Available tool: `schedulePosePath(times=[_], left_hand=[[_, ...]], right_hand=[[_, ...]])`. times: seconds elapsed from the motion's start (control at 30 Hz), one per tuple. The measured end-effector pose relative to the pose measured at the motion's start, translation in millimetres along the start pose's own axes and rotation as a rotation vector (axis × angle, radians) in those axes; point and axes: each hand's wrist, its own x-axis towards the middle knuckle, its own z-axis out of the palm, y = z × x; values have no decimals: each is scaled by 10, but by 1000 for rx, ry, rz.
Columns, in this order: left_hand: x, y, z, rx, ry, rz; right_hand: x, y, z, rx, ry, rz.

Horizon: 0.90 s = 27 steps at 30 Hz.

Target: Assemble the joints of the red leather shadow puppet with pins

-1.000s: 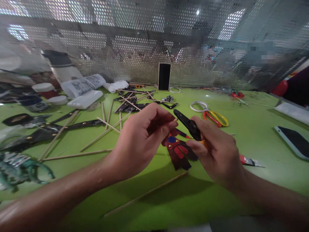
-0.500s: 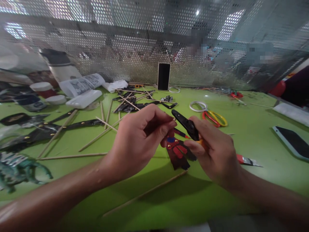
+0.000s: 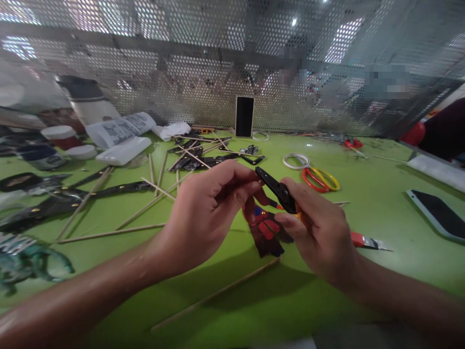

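Note:
The fingers of my left hand [image 3: 205,215] are pinched together just left of the pliers' tip. Below these fingers hangs a small dark figure [image 3: 268,230] with red and blue patches and brass rivets, its upper edge partly covered by my fingers. Whatever sits right between thumb and forefinger is too small to make out. Wrapped round a pair of pliers [image 3: 275,189] with black jaws and an orange handle is my right hand [image 3: 323,230]. The pliers' nose points up and left, close to my left fingertips. A thin wooden stick [image 3: 218,293] lies on the table beneath.
Several sticks [image 3: 145,208] and black riveted strips [image 3: 192,157] lie to the left and behind. A craft knife [image 3: 370,241], a phone [image 3: 436,213], looped yellow-and-red handles [image 3: 319,179] and a white ring [image 3: 296,161] are to the right. Another phone [image 3: 244,116] stands against the mesh screen [image 3: 181,82].
The view has shifted slightly, so most things sit a little further left. My left fingers now cover a bit more of the dark figure's upper edge. Both hands keep nearly the same pose.

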Motion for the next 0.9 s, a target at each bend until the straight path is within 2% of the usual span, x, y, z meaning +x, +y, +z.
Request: schedulePosePath(times=[0.13,0.4,0.67,0.9], left_hand=[[-3,25,-7,30,-28,-23],[29,51,10,-52,-63,-62],[-4,-17,33,-27,85,-10],[-16,-28,59,12,185,-27]], right_hand=[[-7,11,14,-43,30,-26],[-1,38,6,-124,55,-91],[3,-35,42,27,8,22],[-2,-88,27,151,-4,80]])
